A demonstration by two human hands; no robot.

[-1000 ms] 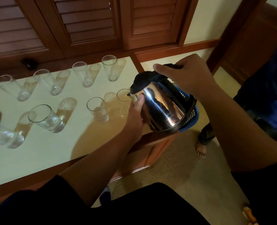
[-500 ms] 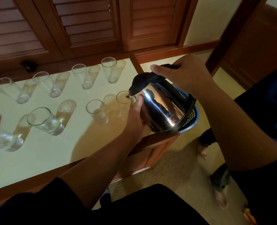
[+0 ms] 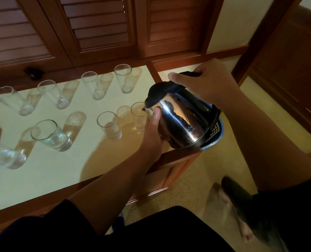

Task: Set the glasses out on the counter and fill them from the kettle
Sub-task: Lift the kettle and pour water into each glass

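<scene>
A shiny steel kettle point(image 3: 180, 120) with a black lid hangs tilted over the right end of the pale counter point(image 3: 63, 170). My right hand point(image 3: 205, 84) grips its black handle from above. My left hand point(image 3: 153, 128) presses against its body near the spout. The spout sits over the rim of the rightmost front glass point(image 3: 138, 113). Several clear glasses stand upright in two rows: a back row, as at the back right glass point(image 3: 123, 79), and a front row, as at the front glass point(image 3: 110, 125) holding water.
Brown louvred cabinet doors point(image 3: 96, 24) rise behind the counter. A blue perforated basket point(image 3: 214, 133) sits just past the counter's right edge, under the kettle. Another person's bare foot point(image 3: 231, 210) moves on the tan carpet at lower right. A small dark object point(image 3: 32, 72) sits on the back ledge.
The kettle stays tilted at the rightmost front glass, both hands holding as before. The other person's feet have stepped from beside the basket toward the lower right.
</scene>
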